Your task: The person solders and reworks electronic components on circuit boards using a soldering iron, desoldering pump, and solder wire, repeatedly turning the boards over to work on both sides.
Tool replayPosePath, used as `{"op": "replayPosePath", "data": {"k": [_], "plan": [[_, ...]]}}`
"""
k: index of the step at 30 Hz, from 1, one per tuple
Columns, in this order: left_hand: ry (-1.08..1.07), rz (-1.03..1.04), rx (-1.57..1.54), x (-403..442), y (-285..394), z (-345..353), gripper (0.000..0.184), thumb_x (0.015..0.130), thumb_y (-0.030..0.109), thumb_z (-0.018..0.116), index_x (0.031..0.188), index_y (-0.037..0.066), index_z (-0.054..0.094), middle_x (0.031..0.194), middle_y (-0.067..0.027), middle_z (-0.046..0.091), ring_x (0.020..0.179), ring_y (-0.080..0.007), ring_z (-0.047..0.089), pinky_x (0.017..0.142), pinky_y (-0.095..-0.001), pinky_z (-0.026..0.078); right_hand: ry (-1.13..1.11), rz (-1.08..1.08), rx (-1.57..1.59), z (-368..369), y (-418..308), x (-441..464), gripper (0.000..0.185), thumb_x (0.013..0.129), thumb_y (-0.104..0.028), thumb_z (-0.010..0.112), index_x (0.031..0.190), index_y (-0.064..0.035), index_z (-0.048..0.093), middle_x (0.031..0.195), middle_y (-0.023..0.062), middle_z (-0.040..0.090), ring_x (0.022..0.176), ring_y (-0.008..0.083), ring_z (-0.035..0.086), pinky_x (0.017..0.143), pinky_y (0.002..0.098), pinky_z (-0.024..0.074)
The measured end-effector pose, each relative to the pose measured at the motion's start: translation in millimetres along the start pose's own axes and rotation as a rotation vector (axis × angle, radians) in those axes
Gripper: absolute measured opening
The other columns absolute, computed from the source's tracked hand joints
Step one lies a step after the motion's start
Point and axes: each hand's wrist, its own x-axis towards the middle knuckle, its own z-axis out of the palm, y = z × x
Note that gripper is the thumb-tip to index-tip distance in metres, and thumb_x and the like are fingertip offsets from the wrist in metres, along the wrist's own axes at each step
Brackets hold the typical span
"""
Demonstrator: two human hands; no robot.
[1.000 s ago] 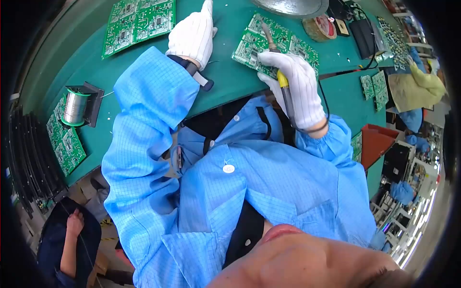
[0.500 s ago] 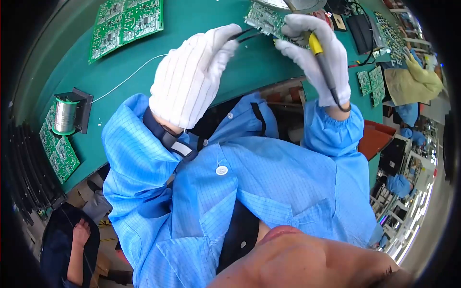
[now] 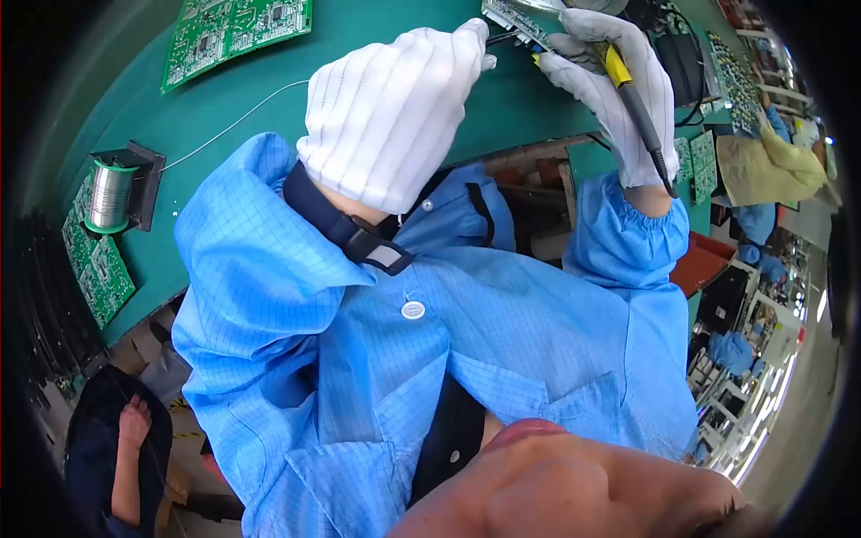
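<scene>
My left hand, in a white striped glove, is closed with its fingertips pinched together. From the pinch a thin black tool, which looks like tweezers, points right at a small green circuit board. Gloved alike, my right hand is closed on a soldering iron with a yellow and black handle. The handle slants down along the hand to a cord at the wrist, and the iron's tip is hidden. My right fingers are at the board's right edge; whether they grip it I cannot tell.
A solder wire spool stands on the green bench mat, its wire trailing towards my left hand. Larger circuit boards lie at the back left, more boards at the right. A co-worker in yellow is at far right.
Both hands have moved right and slightly up, with the iron and the board. My left hand has turned, so less of the black tool shows.
</scene>
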Motion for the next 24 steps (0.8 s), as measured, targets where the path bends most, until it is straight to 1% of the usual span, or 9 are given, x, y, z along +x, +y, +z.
{"op": "replayPosePath", "data": {"k": [3, 4, 5, 8, 11, 12, 15, 19, 24], "plan": [[-0.157, -0.074, 0.203, 1.9, 19.1, -18.8, 0.024, 0.098, 0.022, 0.062, 0.121, 0.015, 0.066, 0.082, -0.0037, 0.069, 0.075, -0.0214, 0.071, 0.062, -0.0343, 0.057, 0.011, 0.02, 0.097, 16.9, 10.1, -8.9, 0.039, 0.084, 0.0, 0.082, 0.12, -0.0009, 0.067, 0.105, 0.0096, 0.074, 0.1, 0.0166, 0.071, 0.089, 0.0299, 0.0577], [0.061, 0.048, 0.246, -2.1, 19.9, -11.6, 0.006, 0.088, 0.01, 0.061, 0.086, 0.007, 0.066, 0.068, -0.0062, 0.063, 0.059, -0.0189, 0.068, 0.05, -0.0312, 0.051, 0.025, -0.092, -0.042, 22.2, 12.1, -11.5, 0.033, 0.085, -0.003, 0.082, 0.116, -0.0014, 0.069, 0.103, 0.0086, 0.075, 0.098, 0.0151, 0.072, 0.088, 0.0295, 0.0579], [0.058, 0.051, 0.246, -6.2, 20.3, -7.8, 0.006, 0.088, 0.01, 0.061, 0.086, 0.007, 0.066, 0.068, -0.0062, 0.063, 0.059, -0.0189, 0.068, 0.05, -0.0312, 0.051, 0.084, -0.154, -0.081, 33.2, 6.1, -14.8, 0.03, 0.082, -0.01, 0.082, 0.111, -0.0105, 0.07, 0.1, 0.0109, 0.076, 0.092, 0.0286, 0.075, 0.079, 0.0352, 0.0596], [0.033, 0.083, 0.048, -15.6, 12.8, 1.2, 0.01, 0.08, 0.012, 0.063, 0.087, 0.005, 0.067, 0.07, -0.0095, 0.064, 0.065, -0.0256, 0.07, 0.054, -0.0362, 0.053, 0.006, -0.291, -0.099, 61.8, 6.3, -28.4, 0.028, 0.086, -0.008, 0.076, 0.113, -0.0112, 0.07, 0.107, 0.011, 0.075, 0.094, 0.0335, 0.073, 0.08, 0.0406, 0.0583], [0.051, 0.122, -0.123, -36.4, -7.9, 23.7, 0.011, 0.091, 0.013, 0.06, 0.101, 0.009, 0.065, 0.086, -0.0098, 0.071, 0.074, -0.0283, 0.071, 0.063, -0.0379, 0.056, 0.027, -0.284, -0.034, 77.0, 13.7, -44.1, 0.023, 0.091, -0.006, 0.07, 0.114, -0.0093, 0.069, 0.106, 0.0118, 0.075, 0.097, 0.0348, 0.071, 0.081, 0.0415, 0.0579], [-0.334, -0.027, 0.022, -28.5, -0.8, 10.4, 0.009, 0.094, 0.013, 0.06, 0.099, 0.009, 0.065, 0.088, -0.0128, 0.073, 0.078, -0.0321, 0.073, 0.065, -0.0421, 0.057, 0.033, -0.274, -0.028, 77.7, 15.9, -44.0, 0.023, 0.091, -0.006, 0.07, 0.114, -0.0093, 0.069, 0.106, 0.0118, 0.075, 0.097, 0.0348, 0.071, 0.081, 0.0415, 0.0579], [-0.441, -0.186, 0.08, -26.5, -5.2, 0.6, 0.013, 0.097, 0.016, 0.06, 0.104, 0.009, 0.068, 0.089, -0.0154, 0.073, 0.081, -0.0327, 0.073, 0.067, -0.0451, 0.057, 0.09, -0.274, 0.049, 74.4, 18.2, -43.3, 0.029, 0.087, -0.006, 0.074, 0.115, -0.0092, 0.068, 0.106, 0.0123, 0.074, 0.096, 0.0342, 0.072, 0.08, 0.0409, 0.0576], [-0.234, -0.109, 0.112, -35.9, -28.6, 2.2, 0.018, 0.098, 0.025, 0.063, 0.092, 0.008, 0.066, 0.077, -0.0114, 0.069, 0.069, -0.0299, 0.072, 0.056, -0.0397, 0.054, 0.044, -0.267, 0.019, 60.7, 16.0, -49.2, 0.043, 0.077, -0.005, 0.082, 0.117, -0.0091, 0.066, 0.109, 0.0142, 0.073, 0.097, 0.033, 0.072, 0.08, 0.041, 0.0573], [-0.304, -0.222, -0.007, -37.6, -44.6, 7.7, 0.027, 0.1, 0.028, 0.061, 0.122, 0.013, 0.068, 0.095, -0.0166, 0.072, 0.089, -0.0381, 0.07, 0.075, -0.048, 0.055, -0.049, -0.332, -0.023, 59.7, 24.5, -67.9, 0.047, 0.072, -0.008, 0.086, 0.115, -0.0076, 0.065, 0.11, 0.016, 0.071, 0.11, 0.0387, 0.066, 0.091, 0.0484, 0.054]]}}
